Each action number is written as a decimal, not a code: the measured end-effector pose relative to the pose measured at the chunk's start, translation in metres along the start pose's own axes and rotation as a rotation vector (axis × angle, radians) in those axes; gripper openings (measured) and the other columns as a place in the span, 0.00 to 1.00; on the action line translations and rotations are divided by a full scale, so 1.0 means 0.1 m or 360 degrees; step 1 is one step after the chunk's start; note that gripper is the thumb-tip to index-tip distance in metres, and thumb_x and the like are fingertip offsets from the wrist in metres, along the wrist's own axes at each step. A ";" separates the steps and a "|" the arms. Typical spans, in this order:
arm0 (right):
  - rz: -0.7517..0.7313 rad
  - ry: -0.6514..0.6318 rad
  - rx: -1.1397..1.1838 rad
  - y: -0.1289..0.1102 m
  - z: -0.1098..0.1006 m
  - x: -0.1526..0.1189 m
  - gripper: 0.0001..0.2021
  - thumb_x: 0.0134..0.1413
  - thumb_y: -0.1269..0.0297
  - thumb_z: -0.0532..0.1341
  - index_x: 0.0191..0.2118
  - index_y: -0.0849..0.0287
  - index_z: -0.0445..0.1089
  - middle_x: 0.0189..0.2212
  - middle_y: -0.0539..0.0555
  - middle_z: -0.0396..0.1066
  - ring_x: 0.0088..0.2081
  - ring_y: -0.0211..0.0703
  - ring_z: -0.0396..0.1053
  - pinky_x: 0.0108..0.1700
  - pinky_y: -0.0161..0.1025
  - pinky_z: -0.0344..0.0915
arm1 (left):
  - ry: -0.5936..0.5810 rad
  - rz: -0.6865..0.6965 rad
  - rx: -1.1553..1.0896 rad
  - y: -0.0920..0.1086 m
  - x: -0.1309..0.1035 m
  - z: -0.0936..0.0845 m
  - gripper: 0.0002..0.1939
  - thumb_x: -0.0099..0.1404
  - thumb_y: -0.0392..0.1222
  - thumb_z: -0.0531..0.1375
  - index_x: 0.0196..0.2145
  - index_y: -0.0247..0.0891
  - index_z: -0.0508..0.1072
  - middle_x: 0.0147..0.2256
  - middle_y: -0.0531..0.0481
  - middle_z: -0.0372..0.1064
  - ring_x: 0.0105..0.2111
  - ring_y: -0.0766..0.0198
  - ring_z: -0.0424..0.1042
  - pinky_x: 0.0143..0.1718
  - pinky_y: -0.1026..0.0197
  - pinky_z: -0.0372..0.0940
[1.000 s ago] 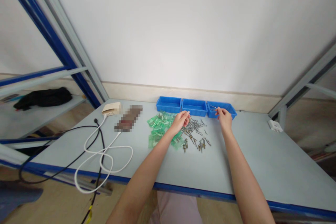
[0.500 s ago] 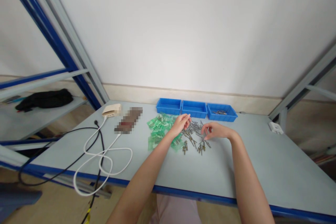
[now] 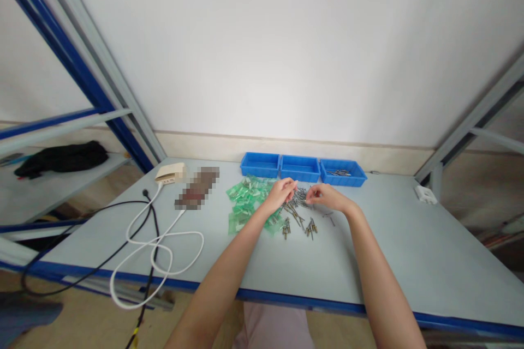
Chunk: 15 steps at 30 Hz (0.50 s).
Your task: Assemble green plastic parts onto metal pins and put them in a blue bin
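A pile of thin metal rods [image 3: 301, 196], grey with some brass-coloured ones, lies on the table between my hands. My left hand [image 3: 283, 194] hovers at the pile's left edge with fingers curled closed; what they hold, if anything, is hidden. At the right side of the pile, my right hand [image 3: 327, 197] has thumb and fingertips pinched together among the rods, and I cannot make out what is in them. Nearer me lie two small groups of brass-ended rods [image 3: 286, 228]. Several green plastic bags [image 3: 245, 204] with small pieces lie left of the pile, partly under my left forearm.
Three blue bins stand along the wall: the left bin [image 3: 260, 164], the middle bin [image 3: 300, 169] and the right bin [image 3: 343, 173], which holds some rods. A white cable [image 3: 172, 248], a pale box [image 3: 170, 173] and a blurred flat object [image 3: 198, 188] are at left.
My right hand has shifted left and back onto the pile. A few thin rods now lie apart on the table beneath it. My left hand has stayed almost still.
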State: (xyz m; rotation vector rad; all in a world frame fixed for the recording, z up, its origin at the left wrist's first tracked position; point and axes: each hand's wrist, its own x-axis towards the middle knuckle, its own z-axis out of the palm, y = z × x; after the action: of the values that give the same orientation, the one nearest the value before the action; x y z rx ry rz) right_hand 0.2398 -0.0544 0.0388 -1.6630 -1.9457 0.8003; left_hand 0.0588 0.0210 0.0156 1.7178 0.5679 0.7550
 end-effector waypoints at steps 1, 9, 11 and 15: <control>-0.0026 0.0092 0.0016 -0.02 -0.01 0.00 0.10 0.45 0.59 0.60 0.30 0.60 0.74 0.29 0.53 0.74 0.30 0.40 0.66 0.34 0.35 0.60 | -0.0025 0.0008 0.0014 0.00 0.00 0.01 0.19 0.61 0.56 0.52 0.27 0.35 0.65 0.15 0.58 0.57 0.13 0.72 0.54 0.17 0.68 0.50; -0.0020 0.0349 0.0039 -0.06 -0.02 0.01 0.14 0.50 0.53 0.57 0.29 0.60 0.71 0.28 0.52 0.72 0.31 0.40 0.64 0.34 0.36 0.57 | -0.0124 0.0002 0.0091 -0.01 -0.01 0.02 0.19 0.60 0.55 0.53 0.24 0.35 0.63 0.15 0.57 0.57 0.14 0.72 0.55 0.17 0.68 0.51; -0.0014 0.0359 0.0046 -0.05 -0.01 0.02 0.15 0.51 0.53 0.55 0.28 0.60 0.69 0.26 0.51 0.70 0.29 0.39 0.63 0.33 0.35 0.56 | -0.0109 0.0013 0.0109 0.01 -0.02 0.02 0.19 0.60 0.54 0.53 0.22 0.35 0.62 0.15 0.58 0.56 0.14 0.72 0.55 0.17 0.68 0.50; -0.0041 0.0331 0.0087 -0.09 0.00 0.02 0.17 0.54 0.52 0.52 0.24 0.60 0.65 0.22 0.49 0.64 0.26 0.36 0.59 0.30 0.34 0.54 | -0.0053 0.0055 0.0138 0.03 -0.02 0.02 0.20 0.60 0.54 0.53 0.19 0.36 0.58 0.14 0.58 0.54 0.14 0.72 0.54 0.18 0.68 0.50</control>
State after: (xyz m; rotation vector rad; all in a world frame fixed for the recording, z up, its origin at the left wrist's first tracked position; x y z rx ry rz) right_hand 0.2326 -0.0533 0.0449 -1.6167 -1.7831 0.6374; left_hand 0.0587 0.0178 0.0178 1.8210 0.5561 0.7339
